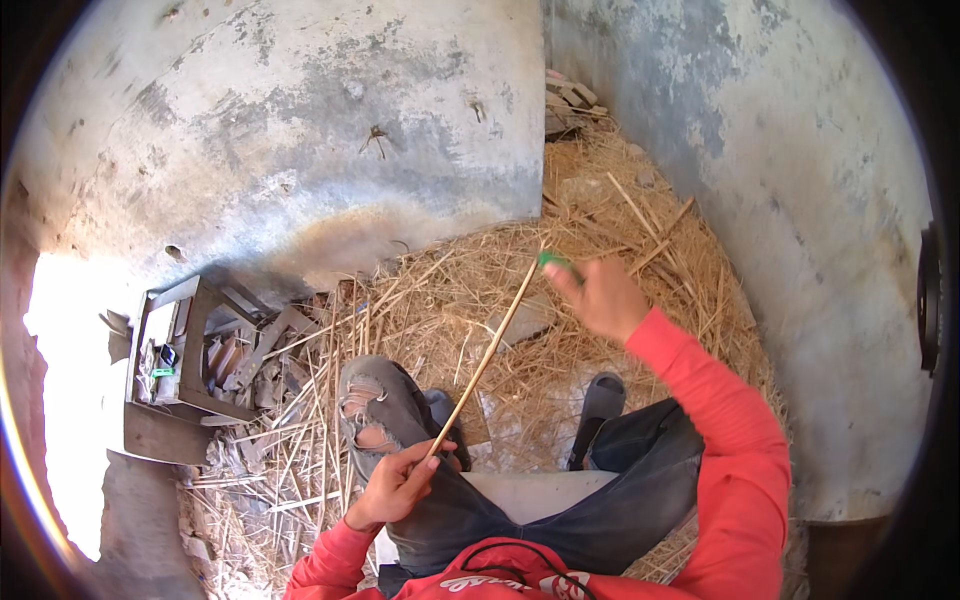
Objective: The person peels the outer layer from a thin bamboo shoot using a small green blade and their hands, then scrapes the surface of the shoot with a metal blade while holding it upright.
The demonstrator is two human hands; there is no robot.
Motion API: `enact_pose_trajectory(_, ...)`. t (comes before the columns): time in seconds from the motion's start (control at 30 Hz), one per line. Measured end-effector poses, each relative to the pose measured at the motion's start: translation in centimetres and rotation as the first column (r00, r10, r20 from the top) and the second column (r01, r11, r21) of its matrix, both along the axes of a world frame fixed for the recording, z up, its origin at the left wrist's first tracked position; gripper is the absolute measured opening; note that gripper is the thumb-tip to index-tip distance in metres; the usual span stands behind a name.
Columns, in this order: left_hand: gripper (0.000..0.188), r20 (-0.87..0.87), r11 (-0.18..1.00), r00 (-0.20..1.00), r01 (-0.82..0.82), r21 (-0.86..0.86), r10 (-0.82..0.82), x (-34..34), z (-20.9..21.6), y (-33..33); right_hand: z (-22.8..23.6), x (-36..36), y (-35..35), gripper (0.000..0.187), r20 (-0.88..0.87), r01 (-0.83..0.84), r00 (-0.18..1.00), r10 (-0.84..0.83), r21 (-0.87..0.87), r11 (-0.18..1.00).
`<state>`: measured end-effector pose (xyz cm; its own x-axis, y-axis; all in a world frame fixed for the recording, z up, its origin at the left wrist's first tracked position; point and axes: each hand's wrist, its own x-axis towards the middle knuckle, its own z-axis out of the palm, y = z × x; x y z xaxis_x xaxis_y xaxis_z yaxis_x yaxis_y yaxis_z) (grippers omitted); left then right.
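Note:
A long, thin, tan bamboo stick (495,345) slants up and away from my lap toward the right. My left hand (403,482) pinches its near end above my thigh, thumb and fingers closed on it. Close to the far tip, my right hand (608,300) is closed round a small green tool (558,265). Motion blurs that tool, so its kind and any blade cannot be made out. Whether it touches the stick is unclear.
Shavings and loose strips (660,260) cover the floor around my feet. At left stands a wooden stool-like frame (215,405) with scraps inside and small items on it. Worn walls (330,110) rise ahead and at right (800,250). I sit on a pale seat (540,492).

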<state>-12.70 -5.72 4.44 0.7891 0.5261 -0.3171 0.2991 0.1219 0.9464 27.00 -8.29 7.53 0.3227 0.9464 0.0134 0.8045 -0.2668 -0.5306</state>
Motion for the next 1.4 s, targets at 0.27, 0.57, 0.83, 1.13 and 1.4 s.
enact_pose_trajectory(0.27,0.036,-0.038,0.981,0.996,0.087,0.171,-0.082,-1.4,0.1,0.6,-0.7,6.2,0.8,0.086,-0.059,0.367,0.93,-0.362,0.132,0.921)
enact_pose_trajectory(0.57,0.036,-0.11,0.867,0.993,0.021,0.498,0.039,-1.0,2.4,1.9,1.1,-4.6,-2.4,0.088,0.012,-0.069,0.998,0.068,0.201,0.977)
enact_pose_trajectory(0.83,0.035,-0.131,0.859,0.983,-0.042,0.509,0.125,-0.8,1.5,1.0,-0.1,-3.3,-1.1,0.087,0.029,-0.044,0.999,0.041,0.121,0.992)
enact_pose_trajectory(1.13,0.036,-0.129,0.83,0.984,-0.031,0.558,0.123,-1.2,1.2,1.1,0.0,0.1,-0.2,0.083,0.015,0.072,0.997,-0.073,0.046,0.996)
enact_pose_trajectory(1.4,0.037,-0.072,0.745,0.981,-0.088,0.662,0.18,-0.8,0.8,0.9,0.2,-3.0,-0.3,0.09,0.027,-0.001,1.0,-0.002,0.109,0.994)
